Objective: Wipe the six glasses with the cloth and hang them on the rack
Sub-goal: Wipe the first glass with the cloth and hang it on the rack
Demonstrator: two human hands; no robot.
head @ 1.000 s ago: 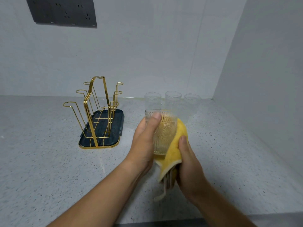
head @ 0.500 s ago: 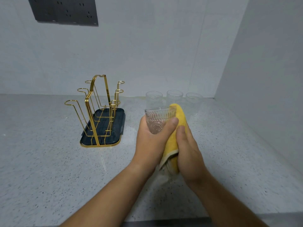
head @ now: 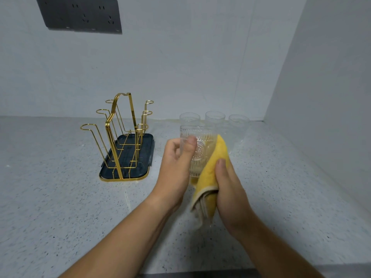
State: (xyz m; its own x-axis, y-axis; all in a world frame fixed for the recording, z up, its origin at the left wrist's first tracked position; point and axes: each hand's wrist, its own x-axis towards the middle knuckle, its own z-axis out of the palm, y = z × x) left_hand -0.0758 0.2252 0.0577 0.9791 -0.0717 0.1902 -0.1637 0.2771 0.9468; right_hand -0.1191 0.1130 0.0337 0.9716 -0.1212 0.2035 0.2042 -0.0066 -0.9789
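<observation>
Right now the left hand [head: 176,167] has its grip wrapped round a bumpy clear glass [head: 200,149], thumb across the front. The glass is held up over the worktop [head: 60,197], a little to the right of the gold rack [head: 124,137]. The right hand [head: 230,189] has its grip clamped on a yellow cloth [head: 210,177] and presses it to the right side of the glass. The cloth hides that side, and all of the right hand's fingers but the thumb. Its pale edge hangs down between the wrists. Three more glasses [head: 214,116] stand at the back by the wall [head: 180,67]. Only their rims show well; lower down they are behind the held glass and hard to tell from the pale worktop. The rack stands on a dark tray [head: 145,149]. A dark socket plate [head: 80,15] is cut off at the top edge.
</observation>
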